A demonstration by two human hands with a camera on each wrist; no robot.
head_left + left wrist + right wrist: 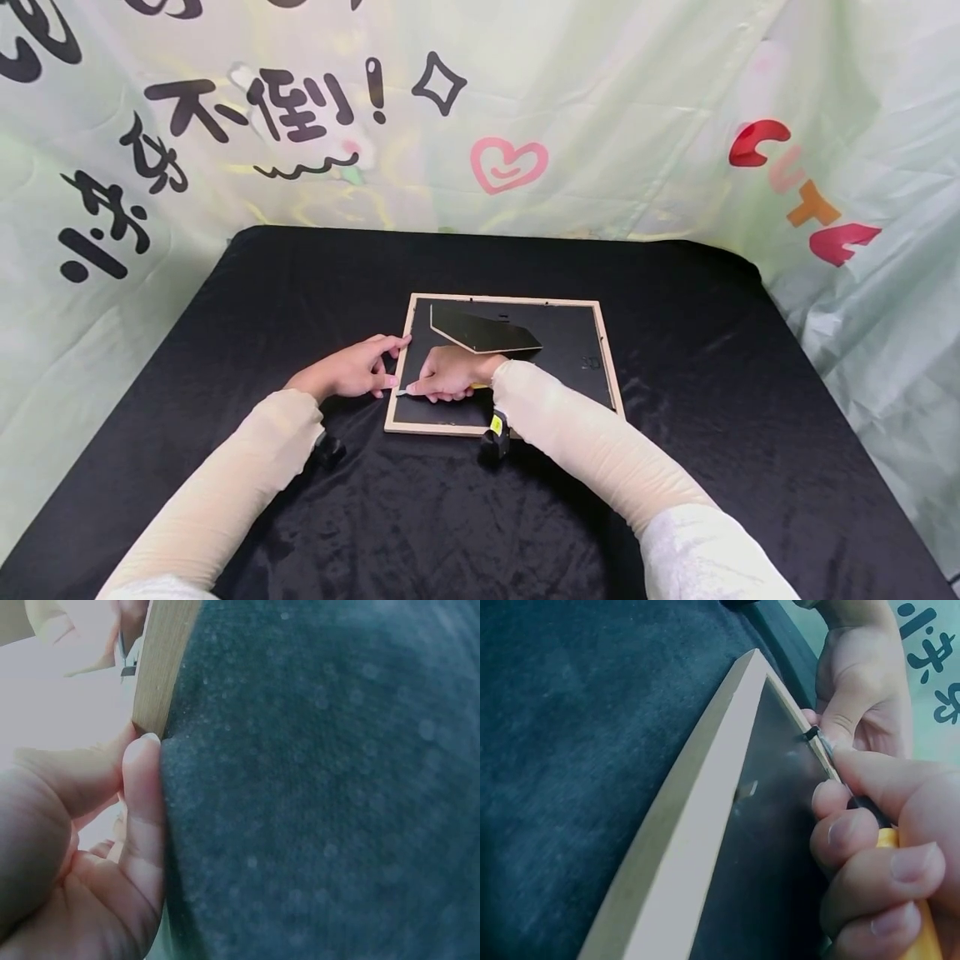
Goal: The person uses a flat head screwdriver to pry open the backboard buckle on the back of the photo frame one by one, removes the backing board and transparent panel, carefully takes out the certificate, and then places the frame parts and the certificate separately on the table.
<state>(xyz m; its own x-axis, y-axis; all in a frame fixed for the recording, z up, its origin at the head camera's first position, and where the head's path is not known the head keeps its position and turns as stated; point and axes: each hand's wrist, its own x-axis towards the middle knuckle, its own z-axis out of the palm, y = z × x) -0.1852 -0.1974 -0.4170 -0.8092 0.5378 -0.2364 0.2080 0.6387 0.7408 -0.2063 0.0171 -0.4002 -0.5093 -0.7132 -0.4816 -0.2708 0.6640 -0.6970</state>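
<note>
Clasping tool (887, 838): right grip (450, 373) | tip left, axis sideways | splayed against frame (609, 358): left grip (352, 369)

The right hand (904, 862) grips a yellow-handled tool (928, 937), its tip beside a black tab (811, 733) along the wooden frame (700, 821). The left hand (862, 682) is just beyond.

On the pale green fabric curtain (622, 142) beyond the black-clothed counter's (337, 275) far edge, I read black characters 快乐不倒! (190, 107), a black-outlined star (438, 83), pink smiling heart (507, 175), red C (744, 148), orange T (813, 204). The wood-rimmed black panel's (555, 379) right-edge mark (591, 363) is illegible.
</note>
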